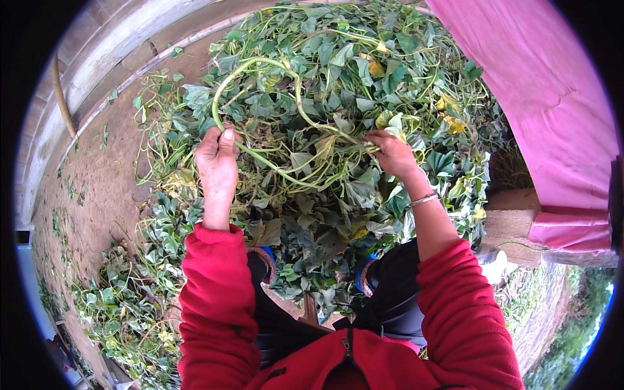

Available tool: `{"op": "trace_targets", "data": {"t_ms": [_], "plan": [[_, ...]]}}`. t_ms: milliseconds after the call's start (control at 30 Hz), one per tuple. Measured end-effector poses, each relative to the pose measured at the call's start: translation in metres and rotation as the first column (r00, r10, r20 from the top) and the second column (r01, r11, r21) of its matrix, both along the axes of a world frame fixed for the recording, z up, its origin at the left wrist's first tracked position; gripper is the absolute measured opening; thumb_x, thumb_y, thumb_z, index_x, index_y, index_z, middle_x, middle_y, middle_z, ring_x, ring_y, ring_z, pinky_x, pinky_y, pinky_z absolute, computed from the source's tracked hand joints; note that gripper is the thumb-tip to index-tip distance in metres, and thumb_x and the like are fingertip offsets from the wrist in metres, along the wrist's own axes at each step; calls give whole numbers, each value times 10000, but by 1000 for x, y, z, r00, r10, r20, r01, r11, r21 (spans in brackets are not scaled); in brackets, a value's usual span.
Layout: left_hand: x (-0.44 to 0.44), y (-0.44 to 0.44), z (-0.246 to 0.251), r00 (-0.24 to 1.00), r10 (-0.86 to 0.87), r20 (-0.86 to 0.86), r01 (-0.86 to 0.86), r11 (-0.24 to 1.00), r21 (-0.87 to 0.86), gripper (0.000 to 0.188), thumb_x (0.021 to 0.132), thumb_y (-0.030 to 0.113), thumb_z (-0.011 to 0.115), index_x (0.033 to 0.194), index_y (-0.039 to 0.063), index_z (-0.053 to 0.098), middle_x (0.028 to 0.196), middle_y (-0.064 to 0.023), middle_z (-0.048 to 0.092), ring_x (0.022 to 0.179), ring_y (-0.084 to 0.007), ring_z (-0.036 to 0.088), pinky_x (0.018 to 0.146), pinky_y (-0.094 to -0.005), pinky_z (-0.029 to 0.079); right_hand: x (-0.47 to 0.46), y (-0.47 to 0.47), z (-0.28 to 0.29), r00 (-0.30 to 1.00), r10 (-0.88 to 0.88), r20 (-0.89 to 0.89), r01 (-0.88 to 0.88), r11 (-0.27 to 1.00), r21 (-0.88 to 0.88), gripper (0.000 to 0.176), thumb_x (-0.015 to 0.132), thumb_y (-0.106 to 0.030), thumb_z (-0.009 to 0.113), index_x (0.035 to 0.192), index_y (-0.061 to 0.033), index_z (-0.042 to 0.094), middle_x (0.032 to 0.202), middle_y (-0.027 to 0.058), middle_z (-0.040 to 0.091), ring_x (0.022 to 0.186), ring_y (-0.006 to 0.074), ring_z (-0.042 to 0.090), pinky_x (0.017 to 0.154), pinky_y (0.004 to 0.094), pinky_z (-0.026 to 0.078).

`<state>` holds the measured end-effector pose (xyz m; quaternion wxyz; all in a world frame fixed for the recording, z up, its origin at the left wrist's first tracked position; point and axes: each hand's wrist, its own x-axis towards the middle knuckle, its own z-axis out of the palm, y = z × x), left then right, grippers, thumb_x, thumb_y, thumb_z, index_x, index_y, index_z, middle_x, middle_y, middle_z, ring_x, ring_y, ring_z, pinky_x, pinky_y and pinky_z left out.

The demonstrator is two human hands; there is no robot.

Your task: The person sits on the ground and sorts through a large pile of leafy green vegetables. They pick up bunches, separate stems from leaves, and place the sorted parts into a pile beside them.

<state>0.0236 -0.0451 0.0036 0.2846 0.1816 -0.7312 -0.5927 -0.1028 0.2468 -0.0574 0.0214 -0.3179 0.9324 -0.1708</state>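
My left hand (218, 151) pinches a thick green vine stem (217, 100) between thumb and fingers. The stem arches up from it, bends over and runs down to the right, towards my right hand (391, 152). That hand is closed around several stem ends, and a bracelet circles its wrist. Between and below the hands, more thin green stems curve in a loose loop. Under both hands lies a large heap of leafy vines (336, 102), mostly green with some yellow leaves.
A smaller pile of vines (131, 302) lies at the lower left on bare soil (102, 180). Pink cloth (551, 102) hangs at the right above a wooden block (509, 222). A pale curved ledge (122, 44) borders the upper left, with a stick (61, 97) against it.
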Motion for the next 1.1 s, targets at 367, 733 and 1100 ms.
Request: {"op": "trace_targets", "data": {"t_ms": [367,733,1100], "plan": [[1,-17,0,993,109,40,-107,994,-38,136,833,130,500,783,17,557,627,12,502,568,-71,405,533,-225,356,-11,8,-25,986,-95,135,74,986,148,223,687,-69,494,885,-68,597,878,169,580,852,327,545,750,403,440],[11,-22,0,969,224,104,-175,920,-352,105,808,122,524,824,30,572,573,-42,493,532,-113,423,516,-260,376,-41,53,-25,617,-778,119,784,596,-172,184,720,-164,543,791,1,586,809,219,588,800,357,569,728,390,448],[16,-26,-5,960,265,92,-209,894,-397,119,790,107,543,869,27,580,553,-74,490,511,-131,421,510,-279,379,-20,41,-34,793,-604,-82,606,768,209,142,695,-97,519,807,-13,545,795,211,585,755,344,585,670,405,478]]}}
